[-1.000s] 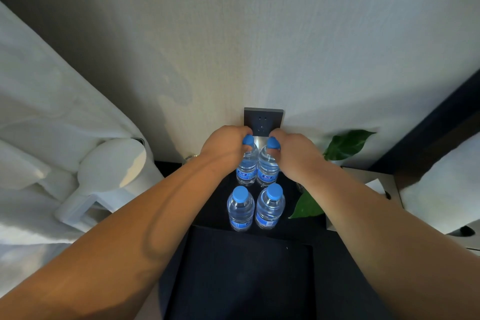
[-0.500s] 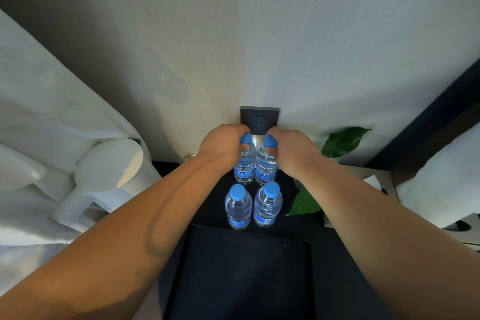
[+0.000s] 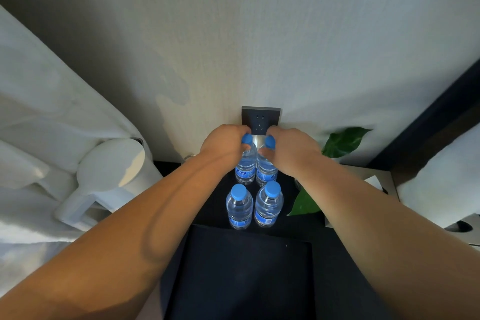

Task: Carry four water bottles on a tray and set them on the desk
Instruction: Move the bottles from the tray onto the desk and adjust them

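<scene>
Four clear, blue-capped water bottles (image 3: 268, 205) stand upright on the dark tabletop (image 3: 306, 226); left hand (image 3: 223, 143) and right hand (image 3: 291, 150) each grip one of the twelve-o'clock pair; nothing has shifted since.

Forearms reach forward — left hand (image 3: 224, 143) grips the rear-left bottle (image 3: 245, 167), right hand (image 3: 292, 151) the rear-right bottle (image 3: 265, 173).

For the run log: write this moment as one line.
left hand: grips far-left bottle | right hand: grips far-right bottle | near-left bottle, near-right bottle: upright, untouched | tray: holds no bottles
</scene>
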Tool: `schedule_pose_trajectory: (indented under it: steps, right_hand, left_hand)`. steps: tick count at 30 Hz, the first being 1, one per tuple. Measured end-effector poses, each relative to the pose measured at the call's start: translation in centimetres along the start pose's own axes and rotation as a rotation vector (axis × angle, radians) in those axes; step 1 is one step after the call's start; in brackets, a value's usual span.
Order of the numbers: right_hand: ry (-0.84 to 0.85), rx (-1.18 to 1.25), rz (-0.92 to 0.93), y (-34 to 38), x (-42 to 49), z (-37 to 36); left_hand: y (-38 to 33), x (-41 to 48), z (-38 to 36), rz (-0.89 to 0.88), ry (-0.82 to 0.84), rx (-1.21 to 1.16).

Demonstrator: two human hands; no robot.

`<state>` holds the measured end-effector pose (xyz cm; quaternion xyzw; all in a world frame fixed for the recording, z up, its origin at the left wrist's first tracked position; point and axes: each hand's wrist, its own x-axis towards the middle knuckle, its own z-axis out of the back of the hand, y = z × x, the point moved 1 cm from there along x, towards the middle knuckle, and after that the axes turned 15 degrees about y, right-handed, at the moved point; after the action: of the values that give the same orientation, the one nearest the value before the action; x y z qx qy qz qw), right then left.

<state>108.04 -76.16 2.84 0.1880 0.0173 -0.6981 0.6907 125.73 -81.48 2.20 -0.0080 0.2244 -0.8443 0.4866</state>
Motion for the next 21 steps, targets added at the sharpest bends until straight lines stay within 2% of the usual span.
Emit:
schedule_pose_trajectory:
  steps: [4,13,21]
  right_hand:
    - [0.016,-0.019,0.044,-0.22,-0.11,0.22]
    - [-0.022,0.049,-0.044,-0.08,0.32,-0.44]
    - [-0.003,0.018,-0.033,0.02,0.26,-0.27]
  left_hand:
    - [0.14,0.02,-0.13,0.000,-0.014,-0.019]
    - [0.16,-0.10,-0.33,0.028,-0.025,-0.066]
    - [0.36,-0.35,-0.66,0.018,-0.053,-0.118]
